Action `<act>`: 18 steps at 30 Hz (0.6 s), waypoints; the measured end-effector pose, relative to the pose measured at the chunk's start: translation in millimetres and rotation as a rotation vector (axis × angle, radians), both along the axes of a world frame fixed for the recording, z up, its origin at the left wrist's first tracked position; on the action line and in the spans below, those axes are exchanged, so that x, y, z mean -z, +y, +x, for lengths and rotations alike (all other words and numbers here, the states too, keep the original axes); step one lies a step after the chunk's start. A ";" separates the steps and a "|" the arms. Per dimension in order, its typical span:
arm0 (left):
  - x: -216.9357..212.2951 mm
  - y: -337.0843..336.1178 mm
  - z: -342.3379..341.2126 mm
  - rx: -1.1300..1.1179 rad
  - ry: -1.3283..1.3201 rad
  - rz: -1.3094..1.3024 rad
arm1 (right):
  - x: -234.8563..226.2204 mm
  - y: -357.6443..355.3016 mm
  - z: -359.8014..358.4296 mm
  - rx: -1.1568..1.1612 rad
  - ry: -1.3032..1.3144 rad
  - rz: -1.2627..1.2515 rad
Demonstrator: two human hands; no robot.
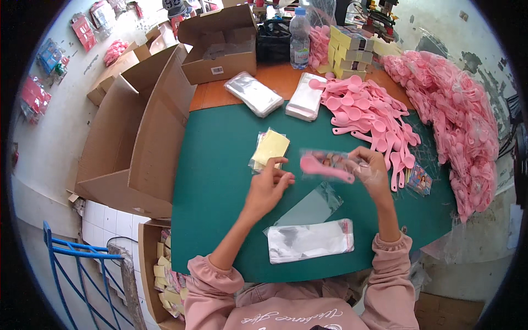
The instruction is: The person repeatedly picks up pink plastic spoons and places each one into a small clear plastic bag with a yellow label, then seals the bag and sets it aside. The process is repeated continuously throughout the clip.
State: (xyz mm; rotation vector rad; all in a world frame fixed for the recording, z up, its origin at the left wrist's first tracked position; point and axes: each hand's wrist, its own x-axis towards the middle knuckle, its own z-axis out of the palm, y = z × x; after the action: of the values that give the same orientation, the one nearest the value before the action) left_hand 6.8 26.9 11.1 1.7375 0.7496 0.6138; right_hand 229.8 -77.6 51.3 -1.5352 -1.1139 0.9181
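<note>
Over the middle of the green mat (220, 181), my right hand (372, 169) grips one end of a clear plastic bag; a pink spoon (326, 169) and a small printed card show in it, slightly blurred. Empty of any object, my left hand (267, 188) has its fingers apart. Its fingertips are at the lower edge of a small stack of bagged pieces with a yellow card (273, 147) on top. Closer to me lies a pile of clear bags (311, 241), with a single clear bag (314, 207) lying loose just beyond it.
A heap of pink spoons (366, 110) lies at the far right, beside a long mass of bagged spoons (451, 110). Two bag bundles (254, 94) (304, 98), stacked cards (350, 49) and a water bottle (300, 39) stand farther back. Cardboard boxes (159, 126) border the left side.
</note>
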 end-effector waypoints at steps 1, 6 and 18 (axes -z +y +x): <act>4.0 -6.4 4.0 -0.001 0.002 -0.002 | -4.8 3.7 -12.6 0.103 -0.215 0.057; 4.9 -16.4 8.5 0.168 -0.192 -0.749 | -0.6 5.3 -43.5 -0.247 -0.662 0.230; 13.7 -15.5 8.2 0.196 -0.105 -0.716 | 38.4 8.6 -70.6 -0.169 -0.658 0.148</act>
State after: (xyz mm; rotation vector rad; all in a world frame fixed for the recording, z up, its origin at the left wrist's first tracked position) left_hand 15.0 11.4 -2.6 1.0883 0.6134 0.2479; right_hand 159.3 -69.0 12.8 -1.6825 -1.7548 0.4173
